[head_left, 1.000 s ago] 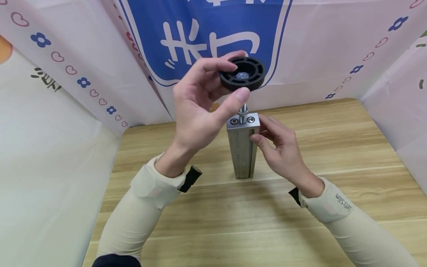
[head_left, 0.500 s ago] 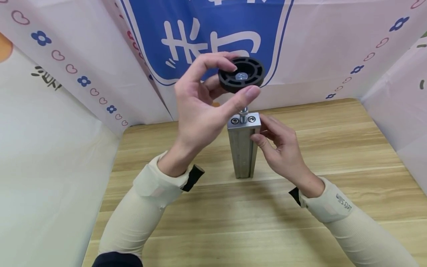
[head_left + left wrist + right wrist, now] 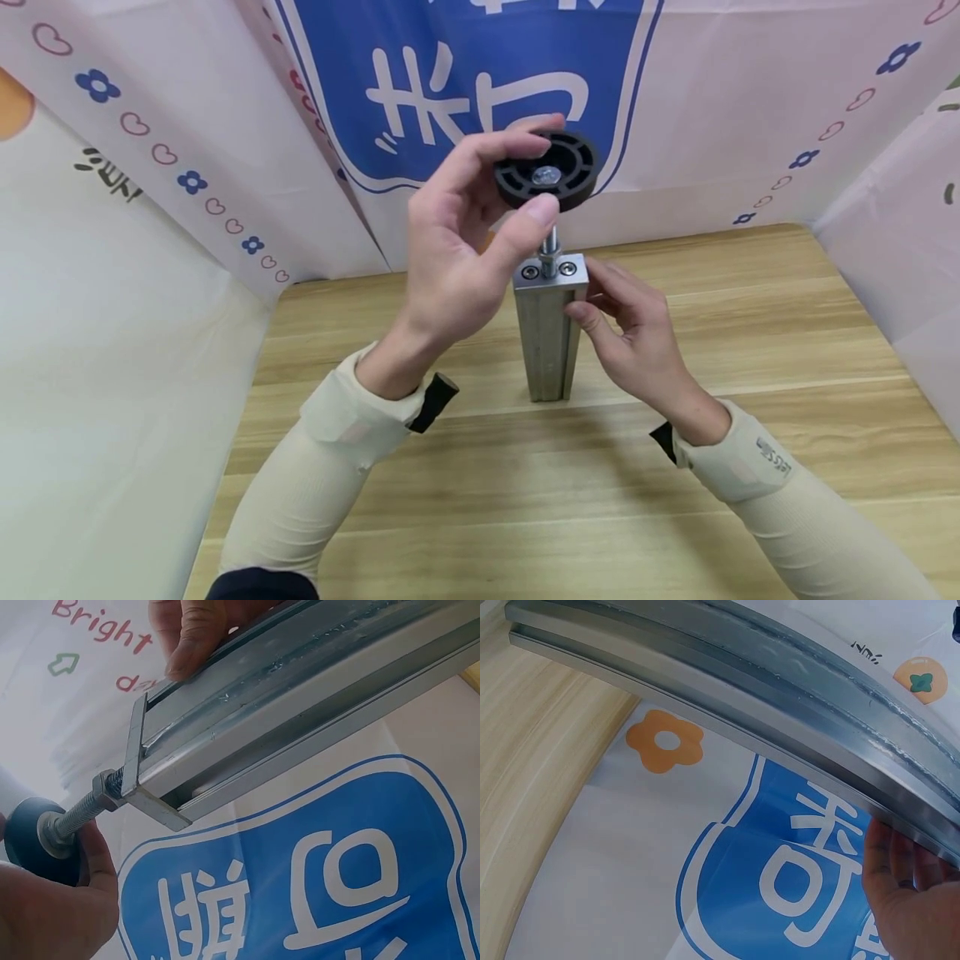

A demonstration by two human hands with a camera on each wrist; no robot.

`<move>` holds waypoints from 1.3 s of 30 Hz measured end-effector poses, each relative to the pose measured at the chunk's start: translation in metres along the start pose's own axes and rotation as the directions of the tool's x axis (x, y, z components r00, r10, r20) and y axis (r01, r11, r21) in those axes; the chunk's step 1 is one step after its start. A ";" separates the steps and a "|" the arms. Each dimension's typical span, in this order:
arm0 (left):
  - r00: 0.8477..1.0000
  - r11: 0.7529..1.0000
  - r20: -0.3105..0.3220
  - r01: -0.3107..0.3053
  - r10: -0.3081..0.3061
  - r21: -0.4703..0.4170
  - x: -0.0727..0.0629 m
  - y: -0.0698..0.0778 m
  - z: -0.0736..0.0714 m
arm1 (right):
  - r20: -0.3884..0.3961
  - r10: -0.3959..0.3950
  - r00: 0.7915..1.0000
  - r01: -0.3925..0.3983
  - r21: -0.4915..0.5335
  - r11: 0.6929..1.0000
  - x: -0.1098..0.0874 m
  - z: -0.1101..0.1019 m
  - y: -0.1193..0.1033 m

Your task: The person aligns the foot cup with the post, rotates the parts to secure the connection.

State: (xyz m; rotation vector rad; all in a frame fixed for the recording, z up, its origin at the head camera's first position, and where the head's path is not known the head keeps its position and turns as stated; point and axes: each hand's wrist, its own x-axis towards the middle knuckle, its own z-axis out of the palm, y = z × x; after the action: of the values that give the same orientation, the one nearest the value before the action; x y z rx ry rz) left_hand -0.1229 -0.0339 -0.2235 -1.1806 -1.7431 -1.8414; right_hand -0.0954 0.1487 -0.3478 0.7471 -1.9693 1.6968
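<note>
An aluminium profile stands upright on the table, capped by a metal end plate with two screws. From the plate's middle rises a threaded stud with a hex nut, topped by a round black levelling foot. My left hand grips the foot's rim between thumb and fingers, as the left wrist view also shows. Below the plate, my right hand holds the profile's right side with thumb and fingers. Its fingertips lie along the profile's edge in the right wrist view, where the foot is out of sight.
A pale wooden table lies under the profile. Behind it hangs a white printed cloth with a blue sign pattern, and more cloth encloses both sides. Each wrist carries a strap with a black camera.
My left thumb slid right along the foot's rim, then came back left, and the index finger now reaches further over it. The right hand and the profile have stayed nearly still.
</note>
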 end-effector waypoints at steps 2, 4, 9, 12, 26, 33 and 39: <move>1.000 1.000 -0.006 0.006 -0.007 -0.024 0.000 0.000 0.001 | -0.002 -0.001 1.000 0.001 0.004 1.000 0.000 0.000 0.000; 1.000 0.999 -0.011 0.002 -0.003 -0.034 0.000 0.000 0.003 | -0.002 -0.004 1.000 0.004 0.008 1.000 0.000 0.000 0.000; 0.999 0.999 -0.040 -0.002 0.001 -0.037 0.002 0.000 0.006 | 0.001 -0.007 1.000 0.007 0.007 1.000 0.000 0.000 0.000; 0.998 0.999 -0.063 0.006 -0.008 -0.041 0.003 0.000 0.008 | 0.001 -0.002 1.000 0.002 -0.002 1.000 -0.001 0.000 0.001; 0.999 0.996 -0.033 -0.040 0.043 0.078 0.001 -0.002 -0.001 | 0.004 0.004 1.000 -0.004 0.003 1.000 -0.001 0.000 0.001; 0.999 1.000 -0.045 -0.006 0.007 0.026 -0.002 -0.003 -0.002 | 0.003 0.017 1.000 -0.017 -0.014 1.000 -0.001 0.000 0.000; 0.997 1.000 -0.073 -0.011 0.011 0.004 -0.001 -0.001 0.001 | 0.002 0.011 1.000 -0.011 -0.015 1.000 -0.001 0.000 0.000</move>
State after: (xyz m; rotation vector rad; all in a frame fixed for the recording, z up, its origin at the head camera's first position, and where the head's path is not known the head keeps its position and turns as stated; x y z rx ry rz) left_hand -0.1229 -0.0326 -0.2254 -1.1052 -1.6962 -1.8505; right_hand -0.0950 0.1487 -0.3483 0.7345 -1.9881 1.6867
